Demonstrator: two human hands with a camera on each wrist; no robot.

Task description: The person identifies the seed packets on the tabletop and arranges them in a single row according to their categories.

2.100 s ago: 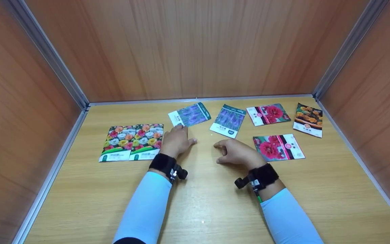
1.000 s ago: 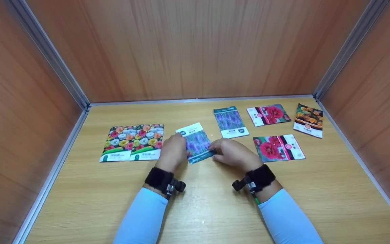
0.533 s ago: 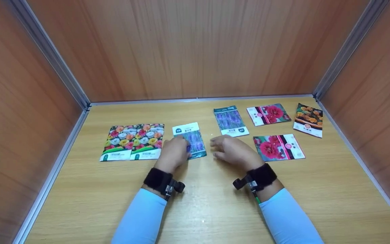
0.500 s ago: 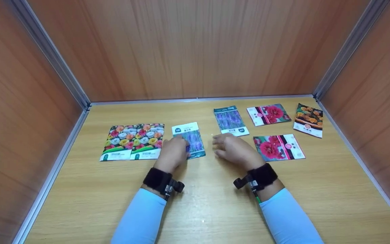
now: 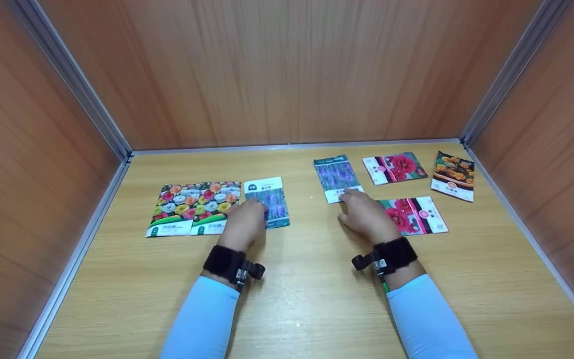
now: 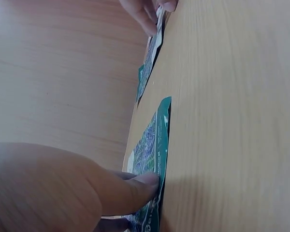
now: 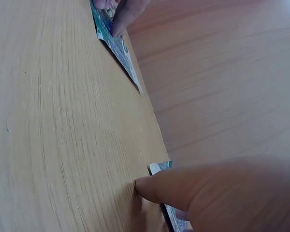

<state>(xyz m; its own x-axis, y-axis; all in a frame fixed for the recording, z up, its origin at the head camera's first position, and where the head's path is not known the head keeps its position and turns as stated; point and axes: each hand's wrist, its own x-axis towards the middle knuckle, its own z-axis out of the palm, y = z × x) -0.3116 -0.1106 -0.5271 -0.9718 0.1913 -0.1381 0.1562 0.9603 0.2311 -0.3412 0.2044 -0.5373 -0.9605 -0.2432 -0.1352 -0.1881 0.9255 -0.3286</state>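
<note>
In the head view, my left hand (image 5: 244, 224) is on a seed packet with purple flowers (image 5: 276, 202), its white end pointing to the back wall. The left wrist view shows the thumb (image 6: 144, 186) laid on the packet's printed face by the green end, fingers curled close to it. That packet is right beside two packets of mixed coloured flowers, left one (image 5: 175, 207) and right one (image 5: 215, 199). My right hand (image 5: 369, 219) touches the white end of a second purple-flower packet (image 5: 337, 173) with its fingertips, while its thumb (image 7: 157, 188) points down at the tabletop.
Farther right lie two packets with pink-red flowers, one at the back (image 5: 399, 167) and one in front (image 5: 431, 214), partly under my right hand. An orange-flower packet (image 5: 452, 174) lies near the right wall (image 5: 541, 149). A wooden back wall (image 5: 287, 75) closes off the table (image 5: 297, 299).
The left hand has brought the first purple-flower packet forward, turned it round and slid it left. The right hand touched it briefly, then moved right onto the second purple-flower packet.
</note>
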